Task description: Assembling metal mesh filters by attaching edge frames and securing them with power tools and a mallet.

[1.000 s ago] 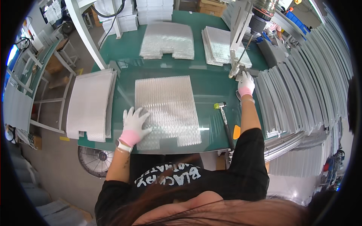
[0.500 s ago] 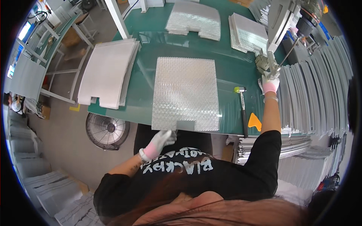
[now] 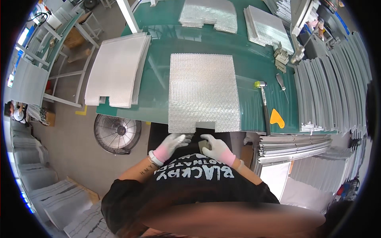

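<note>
beside the silvery sheet (image 3: 204, 91) lie a hammer (image 3: 265, 108) and perhaps a screwdriver (image 3: 280, 81).

The sheet (image 3: 204, 91) lies on the table (image 3: 158, 97) — stack (image 3: 115, 67) to its left, hammer (image 3: 265, 107) right.

The central sheet (image 3: 204, 89) has a dimpled, metallic-looking shine; the small block (image 3: 204, 145) below it looks dull. The table (image 3: 156, 95) is smooth and glossy, the gloves (image 3: 172, 143) matt cloth, the scraper (image 3: 277, 118) at right smooth plastic.

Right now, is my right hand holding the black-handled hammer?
No, the hammer lies on the green tabletop, away from your right hand.
</note>
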A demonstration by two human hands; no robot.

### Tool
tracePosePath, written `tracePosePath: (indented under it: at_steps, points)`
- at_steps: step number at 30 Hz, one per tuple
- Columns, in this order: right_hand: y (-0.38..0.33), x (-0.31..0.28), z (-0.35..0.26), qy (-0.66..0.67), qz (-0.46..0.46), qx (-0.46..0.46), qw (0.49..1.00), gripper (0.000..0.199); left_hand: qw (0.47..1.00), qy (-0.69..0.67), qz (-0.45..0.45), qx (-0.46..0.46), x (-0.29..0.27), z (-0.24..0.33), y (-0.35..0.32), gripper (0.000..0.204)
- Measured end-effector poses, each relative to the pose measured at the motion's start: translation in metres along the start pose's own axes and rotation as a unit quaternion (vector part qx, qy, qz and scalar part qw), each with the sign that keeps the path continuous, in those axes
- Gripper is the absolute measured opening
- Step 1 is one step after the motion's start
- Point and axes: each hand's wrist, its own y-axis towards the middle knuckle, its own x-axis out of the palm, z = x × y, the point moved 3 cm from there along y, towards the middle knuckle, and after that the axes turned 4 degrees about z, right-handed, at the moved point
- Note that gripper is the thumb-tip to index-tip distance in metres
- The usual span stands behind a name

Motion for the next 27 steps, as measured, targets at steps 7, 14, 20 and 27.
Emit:
tracePosePath:
  at_steps: [7,14,20,27]
  points:
    - [0.028,0.003,-0.041,-0.149,-0.007,0.001,0.989,0.040,0.990,0.120,0.073,0.005,-0.048,0.036,0.003,0.055]
    - [0.032,0.018,-0.047,-0.230,-0.048,0.034,0.971,0.035,0.994,0.103,0.023,-0.029,-0.029,0.025,0.009,0.052]
    - [0.006,0.018,0.007,-0.063,0.022,0.004,0.998,0.050,0.998,0.056,-0.001,-0.017,-0.024,0.000,-0.007,0.058]
    - [0.006,0.055,0.054,0.640,0.041,0.087,0.763,0.035,0.994,-0.095,0.022,0.050,0.023,-0.009,0.020,0.042]
